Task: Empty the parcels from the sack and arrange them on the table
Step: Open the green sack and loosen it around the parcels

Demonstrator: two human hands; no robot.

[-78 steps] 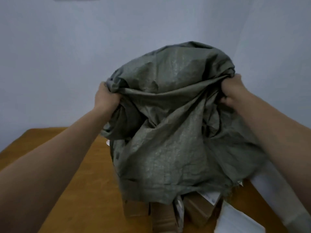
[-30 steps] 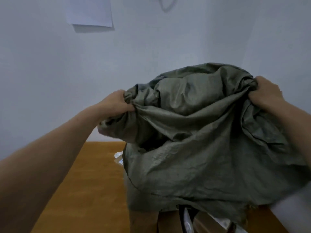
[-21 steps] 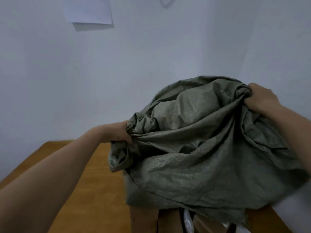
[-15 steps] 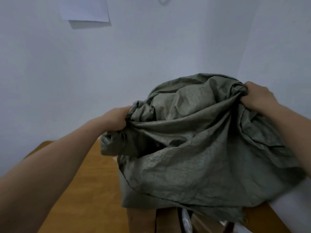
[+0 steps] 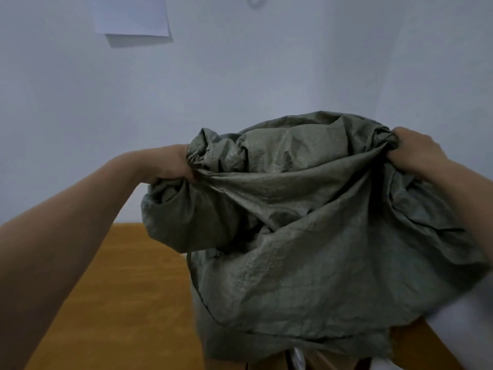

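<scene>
A crumpled grey-green woven sack hangs upside down above the wooden table. My left hand grips a bunched corner at the sack's upper left. My right hand grips the bunched fabric at its upper right. The sack's open mouth hangs at the bottom. Under that mouth only slivers of the parcels show, brown cardboard and a pale plastic wrap at the frame's lower edge. The rest of the parcels is hidden by the sack.
White walls meet in a corner behind the sack, close to the table's far and right edges. A sheet of paper is stuck on the wall at upper left. Bare wood shows to the left of the sack.
Both hands keep their grip while shaking the sack. My left hand dropped low, then rose again to its present height. The sack swung with it and the view shifted slightly.
</scene>
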